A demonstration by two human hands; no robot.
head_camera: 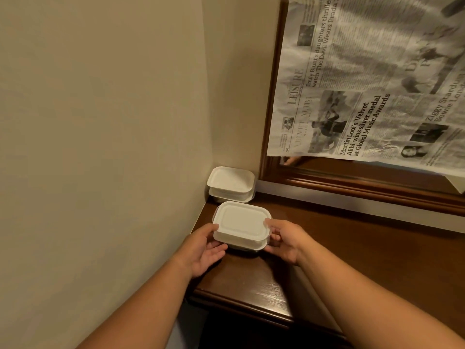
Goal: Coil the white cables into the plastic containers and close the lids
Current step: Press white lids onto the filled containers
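Contents of the near container (239, 224) and the far container (230, 183) cannot be seen. The newspaper (364, 84) covers most of the mirror (334, 167); its fine print is unreadable.

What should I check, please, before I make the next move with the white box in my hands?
1. Lid on the held box: lies flat on top, ok.
2. Lid fully snapped shut: cannot tell.
3. Left hand grips the box's left side: ok.
4. Right hand grips its right side: ok.
5. Cable coiled inside: cannot tell, hidden.
6. Corner box has its lid on: ok.
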